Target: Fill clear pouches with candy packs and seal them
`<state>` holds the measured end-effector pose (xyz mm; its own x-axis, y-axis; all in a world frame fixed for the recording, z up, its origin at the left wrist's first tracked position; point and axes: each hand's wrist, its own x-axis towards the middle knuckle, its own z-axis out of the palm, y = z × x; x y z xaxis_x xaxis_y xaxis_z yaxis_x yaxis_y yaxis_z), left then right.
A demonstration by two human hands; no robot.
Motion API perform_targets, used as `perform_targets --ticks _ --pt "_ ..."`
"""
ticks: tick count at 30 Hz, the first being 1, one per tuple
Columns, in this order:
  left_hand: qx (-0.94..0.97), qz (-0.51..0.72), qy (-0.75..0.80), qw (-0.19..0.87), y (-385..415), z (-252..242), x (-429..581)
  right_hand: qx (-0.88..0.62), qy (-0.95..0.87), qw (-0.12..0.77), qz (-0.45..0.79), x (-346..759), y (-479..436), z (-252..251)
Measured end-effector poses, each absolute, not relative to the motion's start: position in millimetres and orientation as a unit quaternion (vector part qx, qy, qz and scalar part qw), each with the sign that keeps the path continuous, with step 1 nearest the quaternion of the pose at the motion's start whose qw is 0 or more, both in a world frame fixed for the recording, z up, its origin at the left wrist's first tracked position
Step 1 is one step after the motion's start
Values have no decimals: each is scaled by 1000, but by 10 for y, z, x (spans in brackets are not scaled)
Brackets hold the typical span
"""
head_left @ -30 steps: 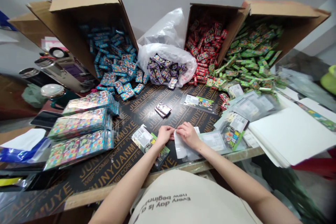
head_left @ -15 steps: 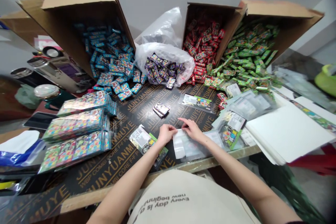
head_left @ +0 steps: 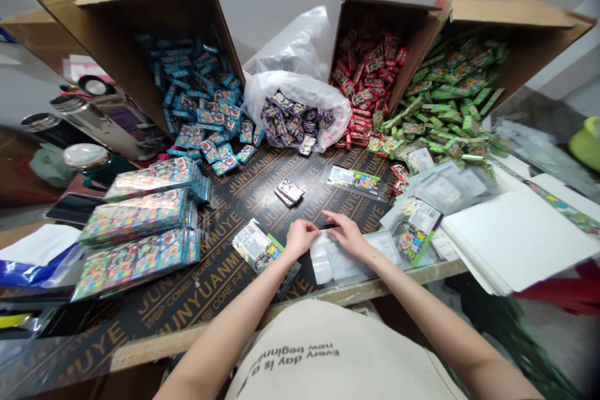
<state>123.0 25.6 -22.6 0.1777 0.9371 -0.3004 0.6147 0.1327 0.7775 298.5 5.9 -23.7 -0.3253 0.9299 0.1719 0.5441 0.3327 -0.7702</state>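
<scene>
A clear plastic bag [head_left: 321, 265] lies at the table's front edge, on top of other clear bags [head_left: 382, 247]. My left hand [head_left: 302, 237] is closed in a pinch at the bag's upper left corner. My right hand [head_left: 347, 236] grips the same upper edge between thumb and bent fingers, its index finger pointing out to the left. Just beyond the hands sits a small stack of dark packets [head_left: 289, 192]. Beside my left forearm lies a printed card [head_left: 255, 247], partly covered by the arm. Another printed card in clear wrapping [head_left: 355, 181] is farther back.
Open cartons hold blue packets [head_left: 201, 87], red packets [head_left: 370, 75] and green packets [head_left: 450, 100]. Between them is a plastic sack of purple packets [head_left: 293, 119]. Filled packs [head_left: 140, 219] are stacked at left, near a lidded cup [head_left: 87, 156]. White sheets [head_left: 520, 231] lie at right.
The view has shifted slightly. Both hands stay at the bag's upper edge, with only small finger movement.
</scene>
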Motion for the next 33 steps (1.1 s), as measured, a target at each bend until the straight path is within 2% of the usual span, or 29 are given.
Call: perform_targets --ticks 5,15,18,24,27,33 --pt "641 170 613 428 247 -257 1216 -473 -755 270 365 2985 174 -206" --pt "649 169 616 414 229 -248 1226 -461 -791 320 244 2988 -9 -209" --pt "654 163 613 412 230 -246 1217 -491 -760 327 273 2982 19 -191" --pt "664 143 611 406 214 -191 1220 -472 -754 272 367 2936 138 -157" --pt "668 132 617 394 201 -165 1237 -470 -773 278 323 2926 102 -185" --pt "672 108 628 378 189 -148 1254 -432 -840 288 160 2980 -65 -310"
